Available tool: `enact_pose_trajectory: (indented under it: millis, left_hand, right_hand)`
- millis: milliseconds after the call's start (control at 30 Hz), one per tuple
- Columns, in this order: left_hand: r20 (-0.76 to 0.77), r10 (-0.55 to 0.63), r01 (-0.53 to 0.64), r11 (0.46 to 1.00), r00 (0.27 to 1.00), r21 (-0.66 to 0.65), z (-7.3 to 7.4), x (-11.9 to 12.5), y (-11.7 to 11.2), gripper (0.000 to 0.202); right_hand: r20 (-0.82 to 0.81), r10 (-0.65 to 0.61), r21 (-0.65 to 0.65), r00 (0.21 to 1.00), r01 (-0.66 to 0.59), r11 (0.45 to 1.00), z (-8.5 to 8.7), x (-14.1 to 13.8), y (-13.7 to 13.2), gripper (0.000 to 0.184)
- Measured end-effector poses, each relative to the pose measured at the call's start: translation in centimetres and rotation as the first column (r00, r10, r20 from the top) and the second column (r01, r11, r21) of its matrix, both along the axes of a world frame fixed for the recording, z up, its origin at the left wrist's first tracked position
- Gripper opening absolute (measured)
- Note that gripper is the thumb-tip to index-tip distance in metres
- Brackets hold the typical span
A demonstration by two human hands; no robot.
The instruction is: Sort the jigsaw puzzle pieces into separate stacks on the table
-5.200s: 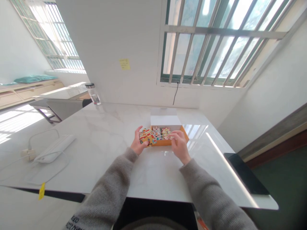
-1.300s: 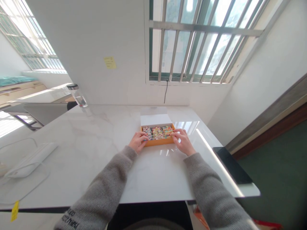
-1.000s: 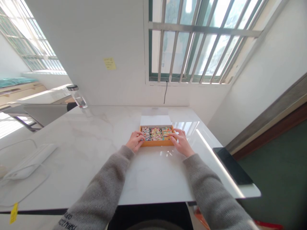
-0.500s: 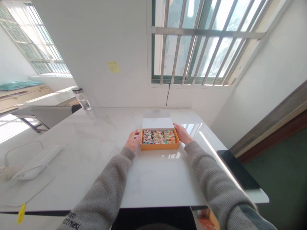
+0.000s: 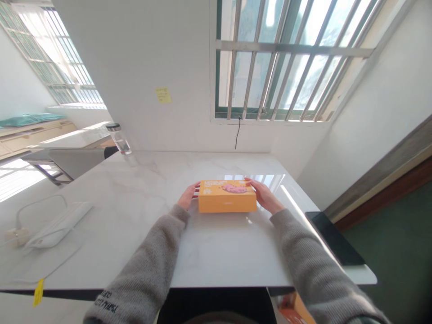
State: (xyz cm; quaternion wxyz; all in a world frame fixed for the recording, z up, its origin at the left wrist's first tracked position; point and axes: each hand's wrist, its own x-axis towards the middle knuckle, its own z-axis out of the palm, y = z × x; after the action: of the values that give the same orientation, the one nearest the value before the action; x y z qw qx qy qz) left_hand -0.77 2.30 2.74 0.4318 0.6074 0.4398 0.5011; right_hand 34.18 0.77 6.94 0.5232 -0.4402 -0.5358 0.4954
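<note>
A closed orange box point(image 5: 227, 196) lies flat on the white marble table point(image 5: 135, 180), its lid printed with a pink picture and small text. The lid hides whatever is inside. My left hand point(image 5: 188, 197) presses against the box's left end with its fingertips. At the opposite end, my right hand point(image 5: 261, 192) holds the right side, fingers reaching to the far corner. Grey knit sleeves cover both forearms.
A glass bottle with a dark cap point(image 5: 119, 139) stands at the far left table edge. A white oblong device with a cable point(image 5: 57, 227) lies at left. A black flat panel point(image 5: 334, 237) sits beyond the right edge, below barred windows.
The white lid that stood open behind the orange tray of colourful packets is now shut, so the box shows only its printed orange top. My hands have moved to its two ends.
</note>
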Motion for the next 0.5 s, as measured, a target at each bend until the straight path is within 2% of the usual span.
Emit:
enact_pose_trajectory:
  millis: [67, 133, 200, 300, 400, 500]
  left_hand:
    - [-0.080, -0.014, 0.016, 1.000, 0.997, 0.024, 0.0, 0.0, -0.3, 0.063]
    - [-0.163, -0.002, 0.010, 0.999, 0.987, 0.049, 0.0, 0.0, -0.6, 0.062]
    - [-0.223, 0.001, 0.015, 0.998, 0.975, 0.069, -0.1, -0.2, -1.0, 0.062]
    - [-0.295, -0.050, 0.076, 0.994, 0.954, 0.078, -0.4, -0.9, -1.7, 0.059]
    - [-0.335, -0.158, 0.199, 0.976, 0.929, 0.091, -0.7, -1.6, -2.7, 0.063]
    - [-0.393, -0.185, 0.255, 0.958, 0.901, 0.134, -0.8, -2.0, -3.9, 0.077]
  right_hand:
    - [0.070, 0.058, -0.004, 0.996, -0.058, 0.998, -0.8, 0.3, -1.4, 0.027]
    - [0.080, 0.101, -0.027, 0.992, -0.099, 0.995, -1.4, 0.5, -2.6, 0.038]
    - [0.089, 0.100, -0.016, 0.991, -0.099, 0.995, -1.7, 0.6, -3.4, 0.047]
    - [0.193, 0.096, 0.016, 0.976, -0.101, 0.995, -1.7, 0.6, -4.6, 0.056]
    - [0.366, 0.125, 0.010, 0.922, -0.138, 0.990, -1.6, 0.5, -6.0, 0.071]
    - [0.552, 0.042, 0.083, 0.833, -0.104, 0.991, -1.9, 0.2, -6.8, 0.075]
